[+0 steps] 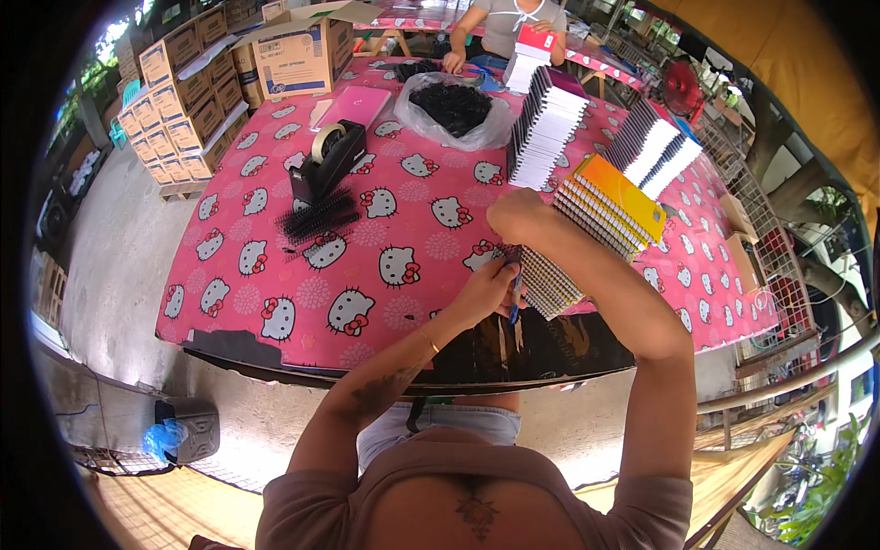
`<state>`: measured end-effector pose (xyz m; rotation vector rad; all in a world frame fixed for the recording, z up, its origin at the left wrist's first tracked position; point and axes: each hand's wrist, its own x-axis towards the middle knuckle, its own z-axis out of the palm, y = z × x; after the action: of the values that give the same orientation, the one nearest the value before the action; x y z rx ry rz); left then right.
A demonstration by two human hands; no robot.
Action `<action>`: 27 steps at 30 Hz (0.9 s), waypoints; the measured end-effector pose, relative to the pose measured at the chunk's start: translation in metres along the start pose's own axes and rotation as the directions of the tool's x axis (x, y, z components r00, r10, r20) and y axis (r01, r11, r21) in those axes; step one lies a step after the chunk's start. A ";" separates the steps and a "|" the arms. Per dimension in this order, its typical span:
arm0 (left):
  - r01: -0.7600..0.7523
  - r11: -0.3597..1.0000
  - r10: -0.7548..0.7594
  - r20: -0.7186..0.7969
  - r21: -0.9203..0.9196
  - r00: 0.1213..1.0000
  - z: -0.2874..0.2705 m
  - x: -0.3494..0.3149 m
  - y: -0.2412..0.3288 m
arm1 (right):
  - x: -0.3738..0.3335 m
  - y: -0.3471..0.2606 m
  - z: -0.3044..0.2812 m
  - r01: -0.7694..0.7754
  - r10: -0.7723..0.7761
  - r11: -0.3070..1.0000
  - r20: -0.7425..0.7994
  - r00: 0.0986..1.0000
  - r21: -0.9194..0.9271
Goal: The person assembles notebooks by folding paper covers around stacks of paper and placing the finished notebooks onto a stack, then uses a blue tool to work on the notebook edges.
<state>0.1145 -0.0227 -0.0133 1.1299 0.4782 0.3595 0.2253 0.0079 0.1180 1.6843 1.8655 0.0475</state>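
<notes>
My left hand (495, 288) is closed around a slim blue-handled tool (514, 295), whose exact kind I cannot make out. It is at the near left end of a stack of spiral notebooks (610, 197) with yellow covers and pale coils. Above it, my right hand (516, 214) bends down over the left side of that stack. Its fingers are hidden behind the wrist, so what they hold does not show. Loose black plastic coils (319, 218) lie on the table to the left, beside a black tape dispenser (328, 158).
Taller notebook stacks (547, 124) rise at the back right. A clear bag of black coils (454, 108) and a pink cover (356, 106) lie farther back on the pink table cloth (302, 302). Cartons (295, 60) stand far left. Across the table is another person (513, 26).
</notes>
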 end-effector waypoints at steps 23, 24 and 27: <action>0.004 1.000 -0.004 0.004 0.018 1.000 -0.002 0.001 -0.012 | 0.013 -0.002 0.030 0.077 -0.055 0.991 -0.195 0.979 0.106; -0.005 1.000 0.005 0.004 0.023 1.000 -0.001 0.001 -0.010 | 0.012 -0.002 0.030 0.078 -0.057 0.991 -0.188 0.981 0.108; -0.042 0.997 0.041 0.012 0.068 0.999 0.000 0.001 -0.008 | 0.010 -0.002 0.026 0.068 -0.049 0.990 -0.154 0.987 0.123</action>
<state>0.1157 -0.0250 -0.0214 1.2087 0.4610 0.3756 0.2357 0.0076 0.0925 1.7530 2.0688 0.0325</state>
